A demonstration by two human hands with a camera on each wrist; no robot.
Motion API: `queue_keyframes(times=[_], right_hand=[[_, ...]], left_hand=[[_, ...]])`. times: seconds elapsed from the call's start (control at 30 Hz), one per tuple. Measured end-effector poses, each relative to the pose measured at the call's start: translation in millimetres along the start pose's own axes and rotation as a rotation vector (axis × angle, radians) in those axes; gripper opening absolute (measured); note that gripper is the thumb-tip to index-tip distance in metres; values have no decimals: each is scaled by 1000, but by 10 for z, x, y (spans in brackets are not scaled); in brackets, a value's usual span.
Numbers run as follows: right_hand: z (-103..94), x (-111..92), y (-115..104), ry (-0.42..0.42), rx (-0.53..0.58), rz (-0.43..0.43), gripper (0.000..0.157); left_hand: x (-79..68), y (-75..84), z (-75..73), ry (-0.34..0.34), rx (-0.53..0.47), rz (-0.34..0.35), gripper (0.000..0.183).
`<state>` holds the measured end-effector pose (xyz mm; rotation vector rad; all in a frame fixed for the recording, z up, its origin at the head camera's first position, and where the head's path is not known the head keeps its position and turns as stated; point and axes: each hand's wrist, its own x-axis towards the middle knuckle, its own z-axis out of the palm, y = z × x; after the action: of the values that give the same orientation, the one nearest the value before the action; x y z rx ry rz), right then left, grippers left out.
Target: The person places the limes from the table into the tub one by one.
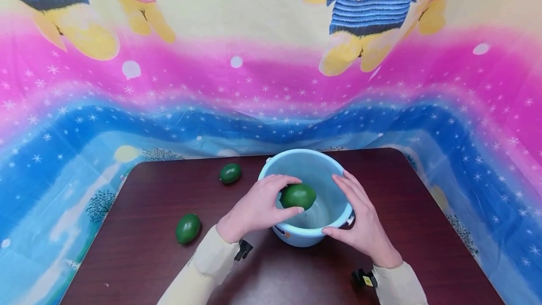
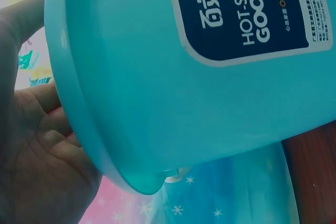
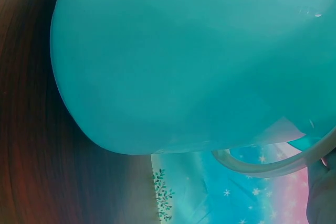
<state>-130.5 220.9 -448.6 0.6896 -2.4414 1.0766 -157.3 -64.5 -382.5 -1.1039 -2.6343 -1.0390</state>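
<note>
My left hand (image 1: 266, 204) grips a green lime (image 1: 298, 196) over the mouth of a light blue bucket (image 1: 301, 238), thumb on the near side and fingers on the far side. In the left wrist view, the bucket's rim (image 2: 79, 103) hides the lime, and the palm shows beside that rim. My right hand (image 1: 364, 218) holds the bucket's right rim, with the thumb at the front and the fingers further back. From the right wrist, the bucket wall (image 3: 184, 66) fills most of the view, and a pale handle (image 3: 262, 169) curves below it.
Two more limes lie on the dark wooden table (image 1: 139, 211) left of the bucket: one lime (image 1: 230, 173) towards the back, another lime (image 1: 188, 228) nearer. A patterned cloth (image 1: 237, 93) hangs behind and around the table. A dark label (image 2: 241, 14) is on the bucket's side.
</note>
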Motion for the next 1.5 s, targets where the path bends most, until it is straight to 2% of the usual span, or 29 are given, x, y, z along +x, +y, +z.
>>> queue_keyframes(times=[0.33,0.93,1.5], right_hand=[[6,-6,15,6,-4,-16,113],[1,8,7,8,8,-13,113],[12,-5,12,12,6,-17,112]], left_hand=[[24,26,51,-46,-6,-12,57],[61,66,49,-133,48,-47,52],[129,114,51,-164,28,-3,46]])
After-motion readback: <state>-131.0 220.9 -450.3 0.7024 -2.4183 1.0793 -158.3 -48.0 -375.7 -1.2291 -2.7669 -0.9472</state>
